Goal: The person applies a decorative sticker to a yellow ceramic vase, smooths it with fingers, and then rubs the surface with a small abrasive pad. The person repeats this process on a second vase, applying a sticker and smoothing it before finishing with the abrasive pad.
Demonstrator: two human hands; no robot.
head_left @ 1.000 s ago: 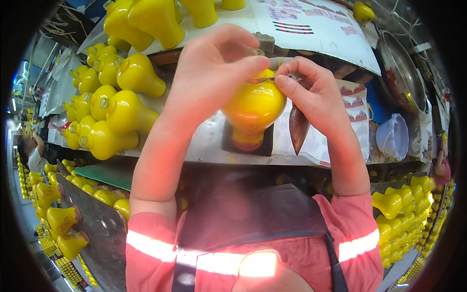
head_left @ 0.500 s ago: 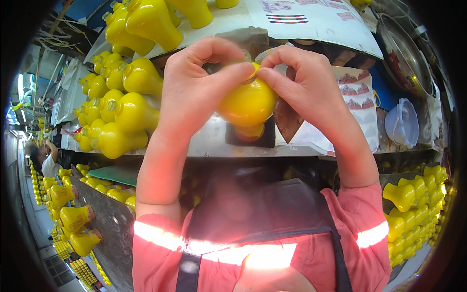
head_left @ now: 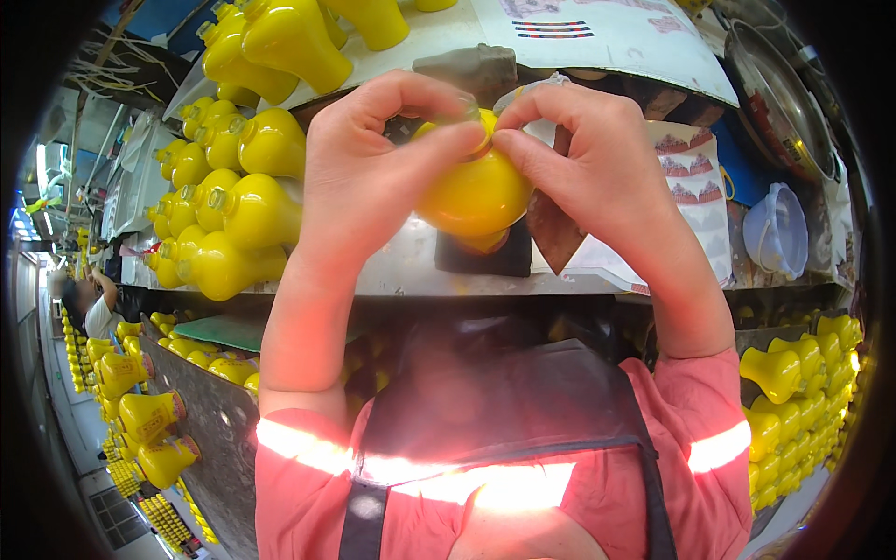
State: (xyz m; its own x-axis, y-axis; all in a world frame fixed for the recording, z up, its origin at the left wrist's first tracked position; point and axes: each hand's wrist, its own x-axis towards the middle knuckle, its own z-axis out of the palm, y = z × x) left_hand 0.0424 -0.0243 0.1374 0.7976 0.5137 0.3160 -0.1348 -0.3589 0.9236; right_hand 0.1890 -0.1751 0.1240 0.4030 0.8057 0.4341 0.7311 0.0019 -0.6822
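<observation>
A glossy yellow bottle (head_left: 474, 196) with a bulging body stands in front of me above a dark block (head_left: 483, 258). Its neck end faces up between my fingers. My left hand (head_left: 373, 154) is closed in a pinch, thumb and fingertips at the neck's left side. On the other side my right hand (head_left: 583, 145) pinches at the neck too, thumb tip against the rim. Whether a thin strip lies between the fingertips I cannot make out. Beside the bottle, under my right hand, lies a brown pointed scraper-like blade (head_left: 557, 233).
Several yellow bottles (head_left: 261, 213) lie stacked at the left; more (head_left: 297, 42) stand beyond. Printed decal sheets (head_left: 691, 177) lie right, near a pale plastic bucket (head_left: 777, 231) and a metal basin (head_left: 779, 98). A grey cloth-like lump (head_left: 467, 75) sits behind. A person (head_left: 98, 308) is far left.
The bottle has tipped slightly, so less of its narrow lower part shows. Both hands keep their pinch at the neck, with only a small shift.
</observation>
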